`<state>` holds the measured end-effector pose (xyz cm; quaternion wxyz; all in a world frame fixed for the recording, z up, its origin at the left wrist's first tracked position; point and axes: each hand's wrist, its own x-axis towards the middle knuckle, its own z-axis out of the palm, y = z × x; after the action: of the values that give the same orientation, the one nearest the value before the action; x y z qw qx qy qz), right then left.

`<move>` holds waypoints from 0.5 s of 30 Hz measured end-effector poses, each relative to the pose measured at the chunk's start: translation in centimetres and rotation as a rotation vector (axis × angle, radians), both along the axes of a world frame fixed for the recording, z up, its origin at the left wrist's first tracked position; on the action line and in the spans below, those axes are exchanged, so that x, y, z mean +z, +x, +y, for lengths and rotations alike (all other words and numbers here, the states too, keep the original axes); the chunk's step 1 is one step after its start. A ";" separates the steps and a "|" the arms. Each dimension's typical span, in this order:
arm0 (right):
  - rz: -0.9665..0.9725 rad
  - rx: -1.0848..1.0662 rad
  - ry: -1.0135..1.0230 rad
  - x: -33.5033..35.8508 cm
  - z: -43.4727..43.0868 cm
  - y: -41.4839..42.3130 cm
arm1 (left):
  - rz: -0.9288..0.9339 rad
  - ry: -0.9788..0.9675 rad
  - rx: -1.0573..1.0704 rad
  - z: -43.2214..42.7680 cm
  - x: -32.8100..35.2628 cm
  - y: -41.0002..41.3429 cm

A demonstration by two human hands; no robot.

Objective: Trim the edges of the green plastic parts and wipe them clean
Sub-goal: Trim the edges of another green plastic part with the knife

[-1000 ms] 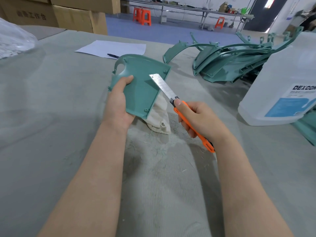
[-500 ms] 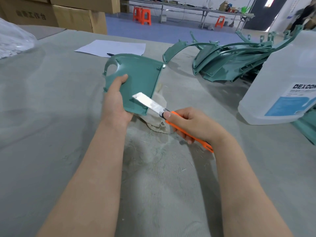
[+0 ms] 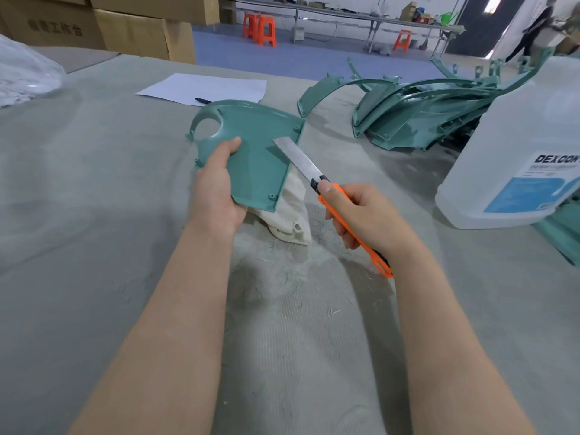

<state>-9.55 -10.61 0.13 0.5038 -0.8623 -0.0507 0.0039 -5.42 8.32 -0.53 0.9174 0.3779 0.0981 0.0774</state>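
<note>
The left hand (image 3: 216, 196) grips the part (image 3: 257, 158) over the bench (image 3: 94, 183). The right hand (image 3: 367, 221), at its 4 o'clock, clasps the knife (image 3: 301, 161), blade across the part's right edge. More parts (image 3: 423, 114) lie at 1 o'clock.

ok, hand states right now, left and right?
Left hand: holding the green plastic part, thumb on top.
Right hand: gripping the orange knife, blade against the part's right edge.
</note>
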 end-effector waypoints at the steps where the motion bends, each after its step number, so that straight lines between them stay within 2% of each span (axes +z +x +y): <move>1: 0.004 0.004 -0.009 -0.1 0.0 0.0 | -0.003 0.001 0.001 0.0 0.0 0.0; 15: 0.076 0.089 -0.013 0.2 0.0 -0.4 | -0.052 -0.017 -0.011 0.2 -0.2 0.0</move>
<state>-9.93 -10.58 0.32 0.4993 -0.8616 -0.0697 0.0596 -5.42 8.48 -0.73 0.9233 0.3682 0.0727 0.0812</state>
